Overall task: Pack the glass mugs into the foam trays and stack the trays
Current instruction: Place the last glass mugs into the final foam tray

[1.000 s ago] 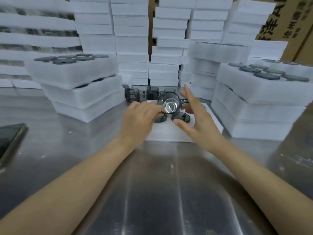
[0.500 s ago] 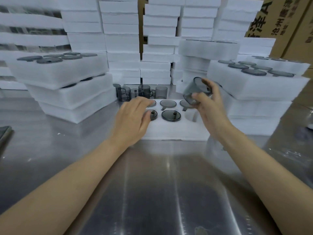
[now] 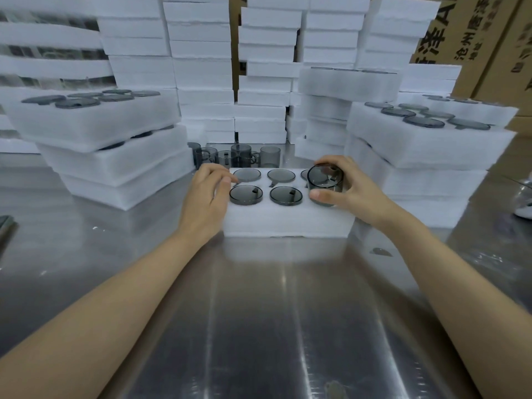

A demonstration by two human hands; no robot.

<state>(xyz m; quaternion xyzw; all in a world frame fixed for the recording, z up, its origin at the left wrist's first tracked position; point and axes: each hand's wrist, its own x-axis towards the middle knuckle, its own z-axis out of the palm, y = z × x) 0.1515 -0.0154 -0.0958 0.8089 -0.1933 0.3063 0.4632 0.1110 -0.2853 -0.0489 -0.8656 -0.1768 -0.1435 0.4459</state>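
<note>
**Steel bench, cartons at back**

Work surface: brushed stainless-steel table (image 3: 259,326), fills the lower half of the view, w/ seams running front to back. Light reflects off the metal as soft pale streaks; shadows are faint. Top right: brown cardboard cartons (image 3: 472,38) w/ black Chinese print. More brown card shows thru a narrow gap (image 3: 237,12) top centre. Small grey scrap (image 3: 380,251) lies on the table, right side. Dark flat item (image 3: 4,226) cut off at left edge, can't tell what.

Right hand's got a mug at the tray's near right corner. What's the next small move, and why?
Probably push the mug straight down into the near right slot. The right hand grips it there, standing well above the tray, while the other mugs sit flush in the foam and the left hand rests on the tray's left end.
</note>
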